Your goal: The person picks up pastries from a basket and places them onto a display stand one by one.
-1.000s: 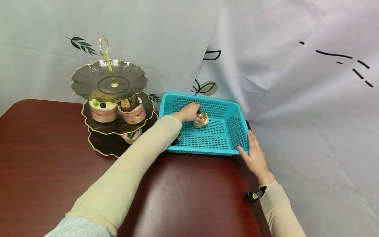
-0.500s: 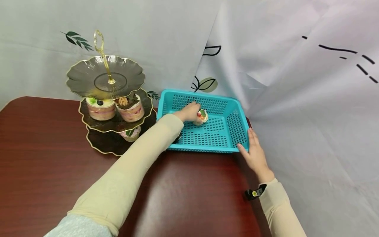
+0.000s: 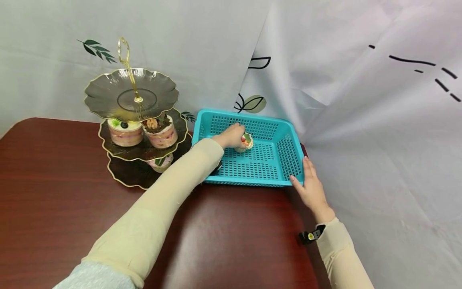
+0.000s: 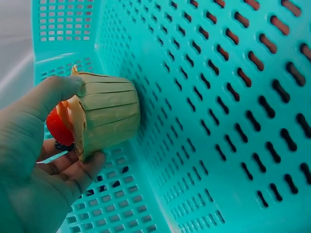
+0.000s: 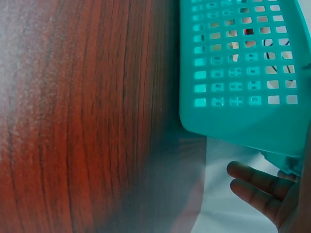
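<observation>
My left hand (image 3: 232, 137) reaches into the turquoise plastic basket (image 3: 249, 182) and grips a cupcake (image 3: 248, 141) in the left half of it. In the left wrist view the cupcake lies tilted, its pale pleated wrapper (image 4: 109, 109) close over the perforated floor. Thumb and fingers hold it around the topping end, where a red fruit piece (image 4: 59, 127) and a dark berry show. My right hand (image 3: 312, 190) rests at the basket's front right corner, its fingers extended along the outer side and the thumb near the front rim.
Left of the basket stands a three-tier cake stand (image 3: 108, 94) with a gold handle. Two layered cakes (image 3: 125, 134) sit on its middle tier, and a pink-topped cupcake (image 3: 162, 162) on the lowest. The wooden table (image 3: 231, 237) meets a white curtain (image 3: 361, 132) behind and at right.
The cupcake has tipped in my left hand, so its topping faces more toward the head camera. My right hand stays at the basket corner. The head view has shifted slightly.
</observation>
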`<state>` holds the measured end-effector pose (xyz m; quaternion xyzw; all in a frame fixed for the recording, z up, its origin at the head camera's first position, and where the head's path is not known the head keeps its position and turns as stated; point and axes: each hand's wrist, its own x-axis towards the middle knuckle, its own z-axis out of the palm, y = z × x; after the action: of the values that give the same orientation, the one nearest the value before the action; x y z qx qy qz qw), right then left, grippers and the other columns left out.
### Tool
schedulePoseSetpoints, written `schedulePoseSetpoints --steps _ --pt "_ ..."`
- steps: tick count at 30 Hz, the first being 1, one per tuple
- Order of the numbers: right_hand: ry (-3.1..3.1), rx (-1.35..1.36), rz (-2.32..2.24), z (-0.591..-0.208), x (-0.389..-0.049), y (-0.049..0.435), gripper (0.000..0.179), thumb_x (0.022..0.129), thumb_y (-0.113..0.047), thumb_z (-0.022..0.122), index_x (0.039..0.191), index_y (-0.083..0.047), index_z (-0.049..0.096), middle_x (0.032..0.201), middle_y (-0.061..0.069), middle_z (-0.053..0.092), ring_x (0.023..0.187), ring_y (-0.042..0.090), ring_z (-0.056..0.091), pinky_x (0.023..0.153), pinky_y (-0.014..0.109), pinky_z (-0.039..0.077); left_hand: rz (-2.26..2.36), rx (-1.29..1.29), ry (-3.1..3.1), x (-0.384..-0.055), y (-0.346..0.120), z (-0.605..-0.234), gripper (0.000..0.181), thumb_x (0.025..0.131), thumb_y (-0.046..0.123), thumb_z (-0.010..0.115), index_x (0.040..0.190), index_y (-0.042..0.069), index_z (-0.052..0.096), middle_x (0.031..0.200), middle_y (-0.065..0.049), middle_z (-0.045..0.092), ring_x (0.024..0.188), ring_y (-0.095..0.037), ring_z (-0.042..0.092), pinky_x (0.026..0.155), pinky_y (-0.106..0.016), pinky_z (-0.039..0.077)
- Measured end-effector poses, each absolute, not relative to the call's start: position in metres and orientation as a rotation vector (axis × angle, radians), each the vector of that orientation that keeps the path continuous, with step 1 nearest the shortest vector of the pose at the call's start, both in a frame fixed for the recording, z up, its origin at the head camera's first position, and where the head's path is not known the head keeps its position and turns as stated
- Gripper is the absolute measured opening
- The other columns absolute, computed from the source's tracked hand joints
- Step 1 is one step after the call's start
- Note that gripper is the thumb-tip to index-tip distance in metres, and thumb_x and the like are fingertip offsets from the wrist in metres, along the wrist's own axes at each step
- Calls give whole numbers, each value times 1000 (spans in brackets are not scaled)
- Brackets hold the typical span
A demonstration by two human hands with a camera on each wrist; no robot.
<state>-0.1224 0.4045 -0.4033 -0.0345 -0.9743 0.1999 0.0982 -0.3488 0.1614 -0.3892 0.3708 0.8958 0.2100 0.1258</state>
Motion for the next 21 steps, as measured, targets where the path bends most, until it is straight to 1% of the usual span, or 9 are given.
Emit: schedulePoseSetpoints --steps 7,12,21 --pt "-2882 -106 592 -406 -122 406 76 98 -37 51 154 -2 13 158 22 16 134 45 34 98 65 39 660 1076 2640 -346 153 -376 62 85 33 72 131 0 48 121 -14 52 107 -24 50 91 -39 46" --pt "-2898 -108 588 -406 -122 406 76 98 -38 49 154 -3 10 158 22 15 134 46 33 98 66 37 672 1089 2662 -341 145 -363 64 85 35 72 132 1 47 123 -14 51 106 -23 50 90 -37 46" --pt "-2896 -106 574 -403 -120 404 75 98 -37 50 153 -1 13 158 23 17 134 45 32 98 66 38 688 1130 2664 -331 136 -345 58 85 34 71 128 2 50 119 -12 52 102 -21 50 86 -34 48"
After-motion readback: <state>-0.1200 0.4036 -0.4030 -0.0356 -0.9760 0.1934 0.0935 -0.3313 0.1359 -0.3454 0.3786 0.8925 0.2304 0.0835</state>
